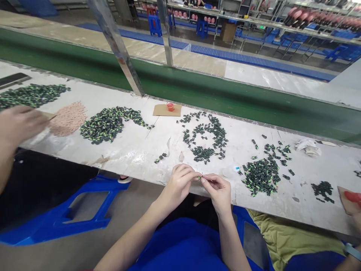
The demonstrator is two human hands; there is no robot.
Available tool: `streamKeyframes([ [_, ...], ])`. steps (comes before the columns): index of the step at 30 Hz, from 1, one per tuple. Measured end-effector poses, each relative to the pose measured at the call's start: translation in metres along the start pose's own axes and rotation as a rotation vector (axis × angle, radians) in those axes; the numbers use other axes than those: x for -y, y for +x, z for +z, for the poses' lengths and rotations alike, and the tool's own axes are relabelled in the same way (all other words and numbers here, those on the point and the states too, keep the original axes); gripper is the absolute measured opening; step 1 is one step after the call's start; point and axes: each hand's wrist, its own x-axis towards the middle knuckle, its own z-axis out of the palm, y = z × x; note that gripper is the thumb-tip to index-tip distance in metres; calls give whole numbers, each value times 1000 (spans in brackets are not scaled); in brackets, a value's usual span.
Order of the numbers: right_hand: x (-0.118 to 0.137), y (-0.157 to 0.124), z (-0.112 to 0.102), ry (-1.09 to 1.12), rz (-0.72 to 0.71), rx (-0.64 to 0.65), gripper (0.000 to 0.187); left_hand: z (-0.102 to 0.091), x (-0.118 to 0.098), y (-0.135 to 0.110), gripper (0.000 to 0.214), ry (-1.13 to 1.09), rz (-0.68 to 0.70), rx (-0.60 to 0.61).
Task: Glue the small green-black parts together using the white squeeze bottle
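Note:
My left hand (182,181) and my right hand (217,190) meet at the table's near edge, fingertips pinched together. Between them is a small dark part with a green spot (199,178), mostly hidden by the fingers. Both hands seem to grip it. Beyond them lies a loose ring of small dark green parts (203,153). To the right of my right hand sits a heap of dark parts with green spots (261,177). A few similar pieces (160,158) lie left of my left hand.
A red tub (170,107) stands on cardboard (158,110) at the back. Leftward are a dark-and-green heap (103,124) and a pink heap (69,118). A co-worker's hand (25,122) is at far left; another person sits at right. A metal post (118,52) rises behind the table.

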Motion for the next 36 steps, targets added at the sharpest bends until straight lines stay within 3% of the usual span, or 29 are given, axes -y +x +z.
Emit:
streamKeyframes([
  [12,0,-2,1,87,131,-24,28,-4,3,0,25,-20,22,77],
  [18,0,-3,10,66,99,-45,37,-4,1,-2,23,46,87,48],
  [25,-11,-4,12,-35,66,-17,31,-8,-2,-8,29,141,103,80],
  [29,-5,-14,-3,-194,-28,45,17,0,-7,-11,29,38,128,145],
  [32,5,-27,-27,-396,-148,53,18,2,-2,-9,29,-36,111,231],
  [34,10,-32,-48,-537,-243,-59,15,-3,12,-6,34,33,33,216],
  [36,12,-30,-70,-629,-306,-298,13,-12,31,-5,32,205,-86,99],
])
